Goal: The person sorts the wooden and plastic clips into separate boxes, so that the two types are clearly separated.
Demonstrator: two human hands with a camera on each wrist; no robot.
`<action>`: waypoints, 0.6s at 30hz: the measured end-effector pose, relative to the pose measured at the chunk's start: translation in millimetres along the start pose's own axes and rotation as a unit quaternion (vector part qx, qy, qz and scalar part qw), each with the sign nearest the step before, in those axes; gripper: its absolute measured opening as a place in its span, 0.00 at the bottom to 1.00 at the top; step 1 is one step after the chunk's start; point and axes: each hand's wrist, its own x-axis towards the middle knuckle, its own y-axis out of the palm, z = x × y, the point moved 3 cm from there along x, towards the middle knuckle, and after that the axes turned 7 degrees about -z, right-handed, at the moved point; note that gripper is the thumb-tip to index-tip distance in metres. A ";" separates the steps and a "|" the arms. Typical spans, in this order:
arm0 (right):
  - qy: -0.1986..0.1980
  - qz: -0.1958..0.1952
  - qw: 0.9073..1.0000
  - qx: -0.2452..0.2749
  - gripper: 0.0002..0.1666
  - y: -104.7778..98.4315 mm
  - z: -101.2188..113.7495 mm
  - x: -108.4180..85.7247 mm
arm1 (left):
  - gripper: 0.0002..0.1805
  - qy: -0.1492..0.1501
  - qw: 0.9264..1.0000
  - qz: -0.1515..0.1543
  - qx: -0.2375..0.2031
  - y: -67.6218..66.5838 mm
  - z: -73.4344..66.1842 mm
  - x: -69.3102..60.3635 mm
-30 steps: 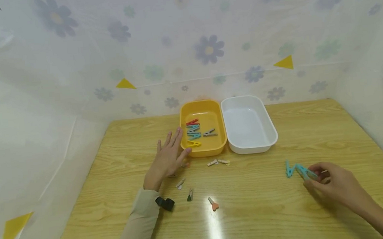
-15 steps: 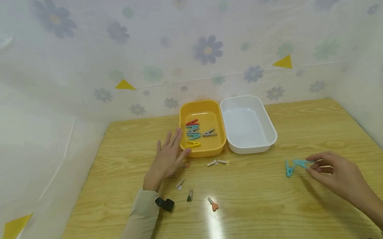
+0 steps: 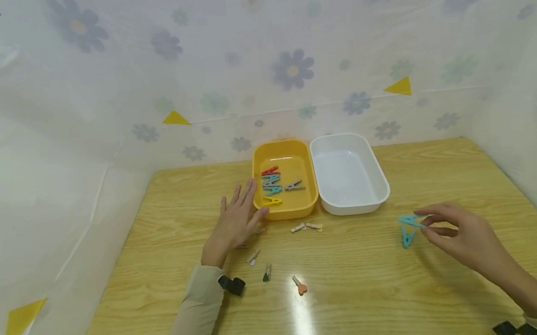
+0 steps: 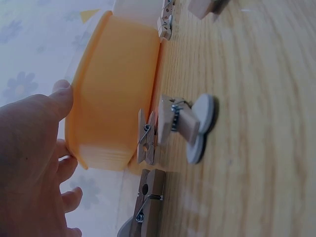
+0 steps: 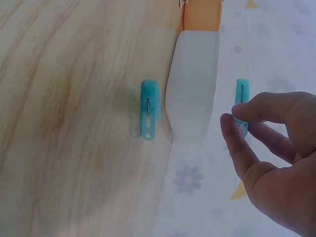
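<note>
My right hand (image 3: 468, 238) pinches a turquoise plastic clothespin (image 5: 242, 89) between thumb and fingertips, raised off the table at the right. Another turquoise clothespin (image 5: 148, 111) lies on the wood below it; in the head view the two overlap. My left hand (image 3: 232, 224) is spread, with its thumb and fingertips touching the rim of the yellow tub (image 3: 297, 207). Inside that tub, along the left, are a red clothespin (image 3: 270, 171), turquoise and grey ones, and a yellow clothespin (image 3: 273, 201). One grey clothespin (image 3: 294, 186) lies apart, nearer the tub's middle.
A white tub (image 3: 347, 174) stands against the yellow one's right side. Small wooden clothespins lie in front, including one with an orange heart (image 3: 300, 285), a dark green one (image 3: 267, 273) and a pair by the tub (image 3: 298, 228). A patterned curtain (image 3: 223, 76) hangs behind the table.
My right hand has lifted the turquoise clothespin and carried it up and a little left, over the other turquoise one. My left hand has stayed at the yellow tub.
</note>
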 end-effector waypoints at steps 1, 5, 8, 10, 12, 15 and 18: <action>-0.001 -0.003 1.000 -0.001 0.24 0.4 1.7 1.7 | 0.44 0.000 1.000 0.001 0.000 0.0 0.2 0.3; 0.006 -0.012 1.000 0.016 0.23 2.9 8.9 9.3 | 0.44 0.001 1.000 0.001 0.001 -1.0 -0.1 1.2; 0.003 -0.015 0.999 0.041 0.24 6.5 13.9 16.1 | 0.43 0.001 1.000 0.001 0.003 -1.9 -0.5 1.1; -0.006 -0.019 0.998 0.056 0.24 9.4 16.5 21.0 | 0.43 -0.001 1.000 0.000 0.001 -2.3 -0.6 0.7; -0.015 -0.023 0.997 0.066 0.25 12.7 18.9 25.7 | 0.43 0.000 1.000 -0.001 -0.001 -1.8 -0.4 0.4; -0.020 -0.027 0.996 0.081 0.25 17.7 22.4 32.5 | 0.43 0.000 1.000 -0.001 -0.005 -0.9 0.0 -0.2; -0.021 -0.030 0.995 0.091 0.25 22.5 26.5 38.9 | 0.44 0.002 1.000 -0.002 -0.008 -0.4 0.0 -0.7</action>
